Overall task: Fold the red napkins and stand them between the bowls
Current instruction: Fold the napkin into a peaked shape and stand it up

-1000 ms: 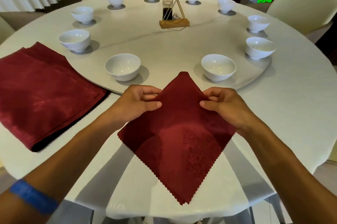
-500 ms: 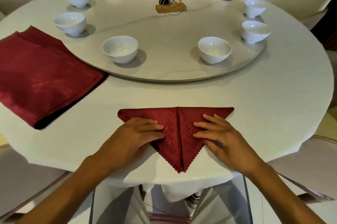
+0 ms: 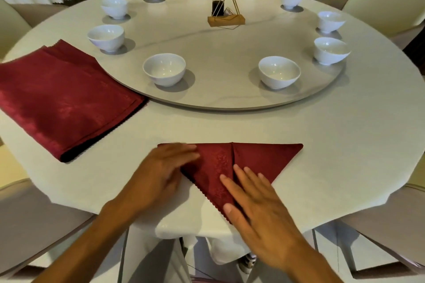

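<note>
- My left hand (image 3: pixel 161 172) lies flat, fingers straight, pressing the left flap of the folded napkin (image 3: pixel 259 158).
- My right hand (image 3: pixel 257 209) rests flat across its lower point, gripping nothing.
- The napkin sits on the table (image 3: pixel 345 144) edge near me, well short of the bowls (image 3: pixel 164 69).
- The napkin stack (image 3: pixel 62 98) waits at left.

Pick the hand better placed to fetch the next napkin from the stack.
Left. The left hand lies nearer the flat stack of dark red cloth napkins; the right hand presses the folded red triangular napkin and would cross over.
</note>
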Tool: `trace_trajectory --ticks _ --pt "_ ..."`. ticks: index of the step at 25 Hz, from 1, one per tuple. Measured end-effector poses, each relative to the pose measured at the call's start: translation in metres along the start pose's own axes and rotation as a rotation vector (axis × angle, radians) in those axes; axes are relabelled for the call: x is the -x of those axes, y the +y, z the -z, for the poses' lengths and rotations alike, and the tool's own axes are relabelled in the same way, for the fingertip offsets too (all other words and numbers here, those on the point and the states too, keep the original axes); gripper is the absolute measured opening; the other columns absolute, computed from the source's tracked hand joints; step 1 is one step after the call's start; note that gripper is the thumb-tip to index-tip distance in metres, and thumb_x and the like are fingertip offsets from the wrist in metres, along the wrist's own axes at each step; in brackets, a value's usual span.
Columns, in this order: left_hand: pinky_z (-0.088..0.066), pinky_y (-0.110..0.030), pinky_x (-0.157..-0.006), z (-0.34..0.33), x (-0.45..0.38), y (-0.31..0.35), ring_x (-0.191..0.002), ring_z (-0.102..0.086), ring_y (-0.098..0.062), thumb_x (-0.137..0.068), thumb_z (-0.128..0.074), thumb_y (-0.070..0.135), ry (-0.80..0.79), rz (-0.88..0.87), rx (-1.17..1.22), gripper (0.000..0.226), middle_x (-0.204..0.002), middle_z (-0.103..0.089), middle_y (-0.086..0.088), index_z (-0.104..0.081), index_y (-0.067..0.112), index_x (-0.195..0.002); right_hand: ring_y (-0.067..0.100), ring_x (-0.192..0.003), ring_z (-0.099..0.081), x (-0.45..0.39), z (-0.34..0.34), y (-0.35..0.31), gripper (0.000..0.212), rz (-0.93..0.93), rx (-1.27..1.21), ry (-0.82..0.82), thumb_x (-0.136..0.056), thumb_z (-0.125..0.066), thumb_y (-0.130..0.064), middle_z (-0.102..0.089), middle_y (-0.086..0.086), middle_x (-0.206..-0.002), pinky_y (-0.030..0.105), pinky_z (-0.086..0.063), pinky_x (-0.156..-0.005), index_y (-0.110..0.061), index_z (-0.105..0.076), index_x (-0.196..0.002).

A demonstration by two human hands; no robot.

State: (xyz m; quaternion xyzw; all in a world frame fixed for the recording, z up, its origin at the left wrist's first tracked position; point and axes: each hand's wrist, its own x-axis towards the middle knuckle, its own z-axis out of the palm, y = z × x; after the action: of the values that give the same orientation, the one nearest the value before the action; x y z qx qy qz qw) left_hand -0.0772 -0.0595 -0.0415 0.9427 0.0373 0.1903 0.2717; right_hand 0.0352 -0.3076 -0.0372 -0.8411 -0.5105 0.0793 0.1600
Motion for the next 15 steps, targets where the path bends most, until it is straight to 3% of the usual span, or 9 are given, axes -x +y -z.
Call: trace_trajectory --ticks 3,7,9,12,14,15 --pt "-0.04 -0.03 -0.11 0.019 -0.003 -0.032 -0.125 -0.054 -0.009 -0.087 -0.067 0.002 0.045 0.166 0.036 0.038 -0.131 -0.064 0.0 -0.07 0.019 -0.12 0.021 -0.149 -0.019 0.004 -0.016 -0.006 0.052 -0.028 0.143 -0.006 -0.106 -0.016 -0.048 -0.023 0.003 -0.161 0.038 -0.014 -0.114 -0.03 -0.03 -0.153" --pt "-0.059 -0.036 -0.079 0.03 -0.004 -0.043 -0.09 -0.072 -0.022 -0.079 -0.067 0.014 0.004 0.057 -0.308 0.027 -0.101 -0.075 -0.004 -0.076 0.012 -0.105 0.023 -0.147 -0.026 0.004 -0.015 -0.006 0.053 -0.045 0.149 -0.03 -0.106 -0.016 -0.044 -0.027 0.006 -0.16 0.04 -0.02 -0.112 -0.025 -0.032 -0.152" --pt "-0.056 -0.034 -0.08 0.027 -0.007 -0.031 -0.086 -0.072 -0.028 -0.077 -0.061 0.015 0.034 0.052 -0.406 0.027 -0.098 -0.075 -0.009 -0.077 0.01 -0.098 0.022 -0.147 -0.026 0.003 -0.017 -0.008 0.054 -0.052 0.131 -0.037 -0.105 -0.014 -0.043 -0.025 0.003 -0.161 0.04 -0.02 -0.112 -0.024 -0.031 -0.152" --pt "-0.045 -0.039 -0.103 -0.004 -0.011 0.007 -0.117 -0.062 -0.031 -0.091 -0.049 0.029 -0.016 -0.008 -0.406 0.04 -0.128 -0.065 -0.012 -0.07 0.01 -0.12 0.011 -0.15 -0.011 -0.001 -0.013 -0.02 0.059 -0.069 -0.011 -0.004 -0.102 -0.007 -0.05 -0.007 -0.008 -0.165 0.033 -0.011 -0.117 -0.028 -0.015 -0.157" --pt "-0.026 -0.045 -0.116 -0.029 -0.012 0.032 -0.143 -0.035 -0.024 -0.103 -0.03 0.045 -0.142 -0.029 -0.399 0.054 -0.153 -0.041 -0.006 -0.047 0.016 -0.145 -0.003 -0.147 0.01 -0.004 -0.006 -0.022 0.06 -0.086 -0.157 0.042 -0.098 -0.001 -0.057 0.014 -0.02 -0.161 0.022 0.004 -0.119 -0.037 0.004 -0.155" --pt "-0.016 -0.045 -0.118 -0.038 -0.011 0.038 -0.15 -0.019 -0.019 -0.104 -0.019 0.052 -0.188 0.001 -0.407 0.059 -0.16 -0.026 -0.002 -0.033 0.021 -0.153 -0.005 -0.145 0.014 -0.005 0.0 -0.019 0.059 -0.073 -0.176 0.042 -0.098 -0.003 -0.057 0.016 -0.022 -0.16 0.02 0.007 -0.118 -0.039 0.004 -0.153"
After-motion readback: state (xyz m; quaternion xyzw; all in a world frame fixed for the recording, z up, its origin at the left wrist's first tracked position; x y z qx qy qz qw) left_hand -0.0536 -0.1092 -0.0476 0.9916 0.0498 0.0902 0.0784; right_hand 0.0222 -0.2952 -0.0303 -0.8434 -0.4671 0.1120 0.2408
